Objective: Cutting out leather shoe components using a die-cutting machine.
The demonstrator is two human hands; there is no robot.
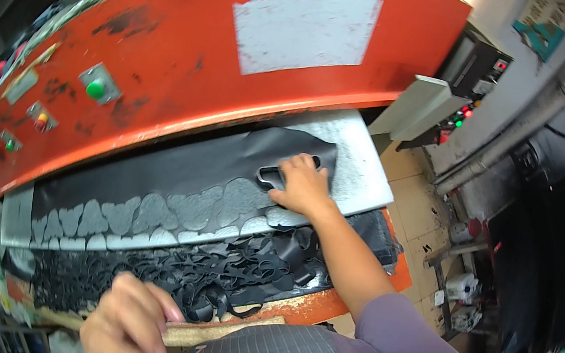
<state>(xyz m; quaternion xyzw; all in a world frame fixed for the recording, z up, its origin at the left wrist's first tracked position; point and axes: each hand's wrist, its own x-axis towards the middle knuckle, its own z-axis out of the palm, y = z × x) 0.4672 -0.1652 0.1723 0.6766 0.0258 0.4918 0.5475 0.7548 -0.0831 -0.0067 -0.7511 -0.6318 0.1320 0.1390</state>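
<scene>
My right hand [302, 185] grips a metal-rimmed cutting die [268, 174], its fingers and thumb spread across the frame. The die rests on the right part of a black leather-like sheet [174, 159]. Beneath the sheet is a pale grey cutting board [363, 178]. Rounded cut-outs along the sheet's near edge leave the board showing through. Low in the view, close to my body, my left hand [126, 325] is raised with its fingers curled in. Its palm side is hidden, so I cannot make out what it holds, if anything.
An orange press beam [191, 51] with green and red buttons spans the far side of the board. Tangled black offcuts [194, 266] pile along the near edge. A control box [473, 66] with lit buttons stands at the far right, above a tiled floor [418, 205].
</scene>
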